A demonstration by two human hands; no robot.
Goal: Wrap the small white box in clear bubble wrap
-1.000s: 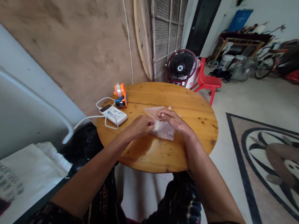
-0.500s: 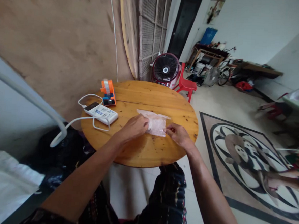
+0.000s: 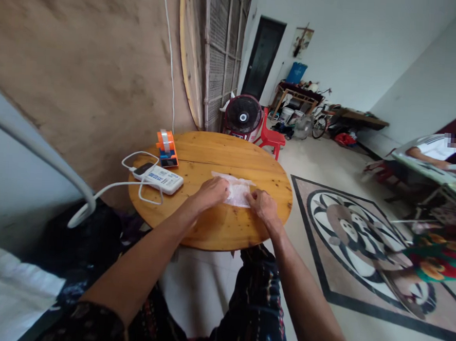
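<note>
A crumpled, see-through whitish-pink plastic bag point(image 3: 237, 194) lies flat on the round wooden table point(image 3: 193, 230). My left hand point(image 3: 214, 191) is closed at the bag's left edge, its fingers curled in. At the right edge, my right hand point(image 3: 263, 204) is closed too, with thumb and fingers pinched on the plastic. Both fingertips are partly hidden, and whatever may be inside the bag cannot be made out.
On the table's left stand an orange and blue tape dispenser point(image 3: 167, 149) and a white power strip point(image 3: 161, 178) with a looped cable. Beyond it are a fan point(image 3: 242, 116) and a red chair point(image 3: 271, 134). Other people are at the right, one at a table.
The view has turned to the right, bringing a seated person into sight. My hands stay at the bag's two sides, and the right fingers look more curled in.
</note>
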